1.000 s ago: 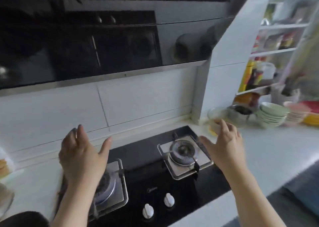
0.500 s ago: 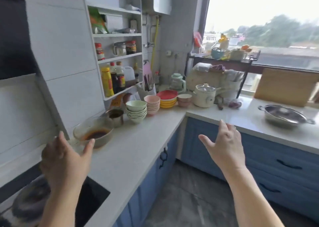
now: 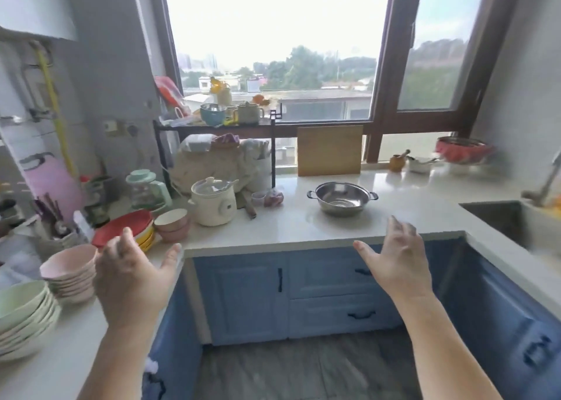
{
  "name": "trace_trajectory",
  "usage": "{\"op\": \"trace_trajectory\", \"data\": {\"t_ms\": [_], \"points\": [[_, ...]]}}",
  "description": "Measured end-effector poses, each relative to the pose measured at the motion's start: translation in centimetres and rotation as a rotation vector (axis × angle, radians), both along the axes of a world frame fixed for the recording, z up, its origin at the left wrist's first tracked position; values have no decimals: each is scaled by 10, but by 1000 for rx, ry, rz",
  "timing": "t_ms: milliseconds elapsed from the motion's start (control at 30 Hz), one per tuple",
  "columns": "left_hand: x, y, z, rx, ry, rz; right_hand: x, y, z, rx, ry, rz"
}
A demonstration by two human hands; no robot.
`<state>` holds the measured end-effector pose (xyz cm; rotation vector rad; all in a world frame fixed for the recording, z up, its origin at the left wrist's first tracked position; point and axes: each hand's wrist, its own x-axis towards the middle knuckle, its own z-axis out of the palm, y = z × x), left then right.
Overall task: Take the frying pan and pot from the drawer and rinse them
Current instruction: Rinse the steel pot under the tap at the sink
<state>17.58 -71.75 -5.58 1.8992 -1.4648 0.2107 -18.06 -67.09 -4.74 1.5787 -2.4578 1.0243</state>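
Both my hands are raised in front of me, fingers relaxed and spread, holding nothing. My left hand (image 3: 130, 275) hovers over the corner of the white counter (image 3: 303, 229). My right hand (image 3: 397, 257) hangs in front of the blue drawers (image 3: 334, 278), whose two fronts (image 3: 346, 317) are closed. A steel two-handled pot (image 3: 343, 198) stands on the counter beyond my right hand. The sink (image 3: 501, 220) is at the right edge. No frying pan is in view.
Stacks of green bowls (image 3: 21, 314) and pink bowls (image 3: 69, 272) crowd the left counter, with red and yellow plates (image 3: 127, 226) and a white ceramic cooker (image 3: 214, 202). A wooden cutting board (image 3: 329, 150) leans at the window. The grey floor (image 3: 303, 369) lies below.
My view has swung right from the gas stove, past the shelf and bowls, to the window counter and blue drawers. Both hands stayed raised and empty.
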Motion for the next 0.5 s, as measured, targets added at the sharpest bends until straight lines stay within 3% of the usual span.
{"op": "trace_trajectory", "data": {"t_ms": [267,500], "points": [[-136,-154,0,81,33,-237,-110,-73,-3,29,9,-246],[-255,-257,-17,114,26,-307,-214,-158,-19,77,-3,-292]]}}
